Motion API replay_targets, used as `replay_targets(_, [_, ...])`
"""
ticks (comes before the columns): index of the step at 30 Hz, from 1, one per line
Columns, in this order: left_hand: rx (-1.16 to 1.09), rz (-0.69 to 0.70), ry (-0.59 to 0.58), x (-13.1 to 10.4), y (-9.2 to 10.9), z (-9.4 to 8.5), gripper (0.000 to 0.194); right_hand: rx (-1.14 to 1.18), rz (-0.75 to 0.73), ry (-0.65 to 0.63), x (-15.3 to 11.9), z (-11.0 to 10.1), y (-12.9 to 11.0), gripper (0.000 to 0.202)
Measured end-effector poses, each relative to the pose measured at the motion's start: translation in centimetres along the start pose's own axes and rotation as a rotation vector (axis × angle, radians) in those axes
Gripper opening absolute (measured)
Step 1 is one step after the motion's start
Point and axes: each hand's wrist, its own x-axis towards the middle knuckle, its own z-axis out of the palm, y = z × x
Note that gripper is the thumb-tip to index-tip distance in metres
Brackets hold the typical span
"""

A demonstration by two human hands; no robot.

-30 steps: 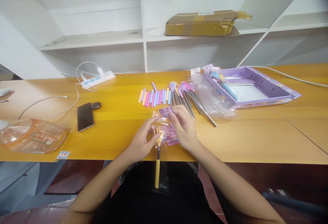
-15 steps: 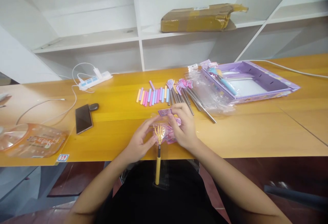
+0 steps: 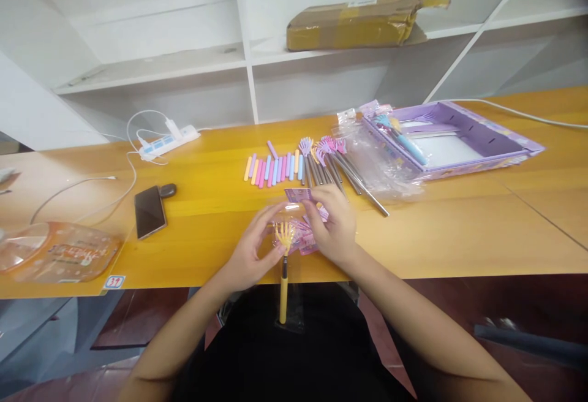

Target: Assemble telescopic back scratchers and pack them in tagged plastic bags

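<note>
- Plainly, two hands are shown at work above the near edge of the desk.
- One purple card is pinched between the thumb and fingers of the right hand; clear film is seen just below it.
- The left hand is curved, with its thumb set against one clear bag; whether the film is gripped by its fingers cannot be told.
- One yellow back scratcher is contained in that bag, its hand-shaped head lying between the two hands and its handle reaching past the desk edge, in front of dark clothing.
- Several pink and purple cards are heaped beneath the right hand; their number is hidden by overlap.
- About fifteen coloured handles are laid farther back, most in a row, with one purple piece set askew behind.
- Just beside them, at least five metal rods with hand-shaped heads are bunched together.
- One purple tray is placed to the right, with one blue-handled scratcher lying across its side and clear packaging piled against it.
- To the left, one phone, one power strip and one orange container are seen.
- One taped parcel is rested on the shelf.
</note>
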Motion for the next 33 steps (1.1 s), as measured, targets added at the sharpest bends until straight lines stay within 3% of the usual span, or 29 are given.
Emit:
replay_targets(11, [-0.097,0.014,0.005,-0.4,-1.4,0.0,0.08,0.0,0.038,-0.046,0.0,-0.1,0.2,0.042])
replay_targets(23, [-0.091,-0.008,-0.01,-0.3,-1.1,0.2,0.085,0.001,0.127,-0.037,0.2,-0.1,0.2,0.031])
replay_targets(33, [-0.097,-0.007,-0.043,-0.4,-1.0,0.1,0.083,0.057,0.073,-0.127,0.0,-0.1,0.5,0.049])
